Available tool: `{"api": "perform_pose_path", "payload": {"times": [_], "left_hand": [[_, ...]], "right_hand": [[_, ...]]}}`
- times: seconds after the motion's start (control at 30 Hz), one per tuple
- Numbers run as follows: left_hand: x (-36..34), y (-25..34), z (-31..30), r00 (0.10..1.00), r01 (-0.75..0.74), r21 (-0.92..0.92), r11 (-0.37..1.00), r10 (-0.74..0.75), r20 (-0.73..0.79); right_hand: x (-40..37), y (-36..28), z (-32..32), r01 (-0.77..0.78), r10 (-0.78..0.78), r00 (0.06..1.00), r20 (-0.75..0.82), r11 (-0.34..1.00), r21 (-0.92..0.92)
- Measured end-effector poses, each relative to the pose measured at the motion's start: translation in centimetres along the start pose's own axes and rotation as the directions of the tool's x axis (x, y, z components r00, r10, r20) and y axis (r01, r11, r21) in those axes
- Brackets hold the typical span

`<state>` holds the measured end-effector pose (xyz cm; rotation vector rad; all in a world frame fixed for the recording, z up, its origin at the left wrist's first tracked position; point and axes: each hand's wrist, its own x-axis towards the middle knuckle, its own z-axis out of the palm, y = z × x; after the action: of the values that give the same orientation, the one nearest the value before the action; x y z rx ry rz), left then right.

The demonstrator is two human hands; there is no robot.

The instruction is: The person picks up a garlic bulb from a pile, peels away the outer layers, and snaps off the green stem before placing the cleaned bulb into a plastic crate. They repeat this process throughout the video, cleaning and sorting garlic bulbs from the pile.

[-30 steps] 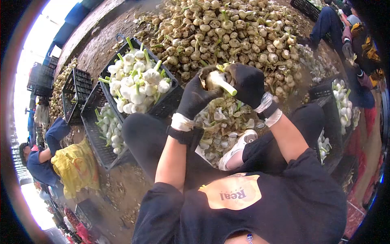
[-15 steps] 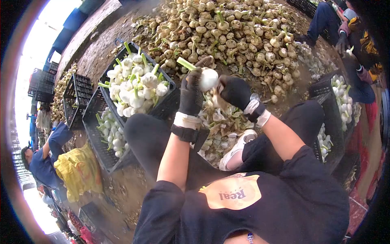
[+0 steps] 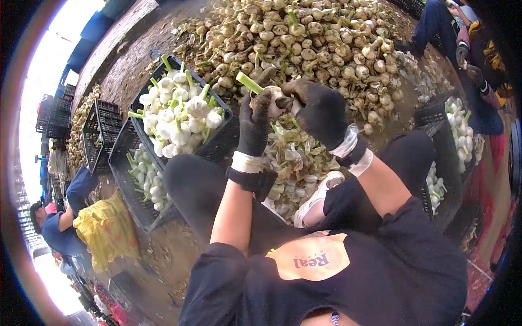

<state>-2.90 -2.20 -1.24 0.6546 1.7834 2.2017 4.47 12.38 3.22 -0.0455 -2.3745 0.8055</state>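
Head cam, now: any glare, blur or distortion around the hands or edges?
Head view, rim: strong fisheye, black corners, left-side person looks warped. Head view, far left: background blown out white. Head view, centre: pile fairly evenly lit; left hand and right hand dark-gloved, little detail; held bulb partly hidden, blur there hard to judge.

Brown littered floor [image 3: 163,258], bright glare [image 3: 57,46]
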Motion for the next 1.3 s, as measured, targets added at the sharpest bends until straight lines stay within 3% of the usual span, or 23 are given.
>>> {"api": "perform_pose_path", "payload": {"times": [0.03,0.1,0.17,0.3,0.37,0.4,0.5,0.53,0.57,0.67,0.77,0.83,0.9,0.93,0.97,1.0,1.07,1.1,1.2,1.27,1.3], "left_hand": [[0.1,1.1,0.6,0.999,-0.035,0.008,0.999,0.035,0.019],[0.2,3.0,1.4,0.985,0.171,0.059,0.983,-0.17,-0.024],[0.7,1.2,0.9,1.0,-0.015,0.288,0.957,0.021,-0.016],[0.3,1.1,1.2,1.0,-0.005,0.27,0.963,0.011,-0.024],[-0.1,0.8,1.2,0.974,0.176,-0.165,0.971,-0.196,-0.117],[0.0,0.8,1.6,0.988,0.075,-0.152,0.985,-0.094,-0.122],[0.5,1.1,1.5,0.994,0.062,-0.263,0.963,-0.082,-0.066],[0.6,1.1,1.4,0.994,0.06,-0.266,0.962,-0.083,-0.073],[0.6,1.1,1.3,0.997,0.028,-0.109,0.994,-0.036,-0.067],[0.8,1.2,1.5,0.997,-0.066,0.288,0.955,0.054,0.049],[0.3,1.4,2.3,0.998,-0.035,0.309,0.95,0.014,0.069],[0.1,1.0,1.9,0.997,-0.053,0.273,0.961,0.037,0.066],[-0.1,0.7,1.5,0.98,0.15,-0.094,0.984,-0.16,-0.118],[0.1,1.9,1.5,0.998,0.028,-0.059,0.998,-0.031,-0.047],[0.2,1.9,1.4,0.998,0.025,-0.058,0.998,-0.028,-0.05],[0.4,1.9,1.4,0.979,-0.183,0.207,0.961,0.197,-0.048],[0.3,1.8,1.1,0.918,-0.354,0.456,0.816,0.397,0.0],[0.3,1.7,1.2,0.955,-0.259,0.415,0.872,0.295,-0.023],[0.5,1.8,1.8,0.997,-0.062,0.321,0.945,0.075,-0.028],[0.5,1.8,1.8,0.99,-0.129,0.521,0.844,0.142,0.014],[0.4,1.9,1.8,0.99,-0.121,0.536,0.836,0.137,0.009]], "right_hand": [[-0.1,-0.2,0.1,0.0,0.006,0.999,0.052,0.994,-0.108],[-0.3,-0.1,0.4,0.019,-0.005,0.996,0.092,0.989,-0.149],[-0.6,-0.1,0.7,0.058,-0.048,0.996,0.08,0.99,-0.132],[-1.0,1.0,1.1,0.02,0.007,0.993,0.12,0.976,-0.218],[-1.7,2.3,1.4,-0.001,0.029,0.99,0.139,0.98,-0.2],[-2.1,2.6,1.5,-0.006,0.034,0.991,0.132,0.979,-0.202],[-2.3,3.0,1.6,0.035,-0.007,0.986,0.166,0.986,-0.165],[-1.8,2.3,1.1,0.014,-0.009,0.998,0.062,0.996,-0.093],[-1.3,1.5,0.5,-0.001,0.0,0.999,-0.042,1.0,-0.017],[-0.5,0.3,-0.1,-0.021,0.021,0.999,-0.043,1.0,0.009],[-0.4,1.0,-0.4,0.014,-0.014,1.0,-0.004,0.999,-0.045],[-0.9,2.4,0.9,-0.063,0.067,0.997,0.026,0.988,-0.139],[-2.6,5.3,2.7,-0.048,0.066,0.994,0.088,0.98,-0.193],[-3.0,5.9,2.9,-0.018,0.041,0.992,0.116,0.98,-0.196],[-3.4,6.4,3.3,0.013,0.016,0.989,0.145,0.98,-0.2],[-2.9,5.4,2.6,0.006,0.008,0.993,0.117,0.994,-0.112],[-1.2,1.5,0.4,-0.02,0.021,0.999,0.042,0.999,-0.028],[-0.7,0.2,-0.4,-0.05,0.052,0.997,-0.048,0.997,0.051],[-1.0,0.1,-0.1,0.01,-0.01,1.0,0.0,0.999,-0.045],[-1.3,0.3,0.4,0.029,-0.022,0.998,0.053,0.989,-0.143],[-1.3,0.3,0.5,0.029,-0.022,0.998,0.053,0.99,-0.141]]}}
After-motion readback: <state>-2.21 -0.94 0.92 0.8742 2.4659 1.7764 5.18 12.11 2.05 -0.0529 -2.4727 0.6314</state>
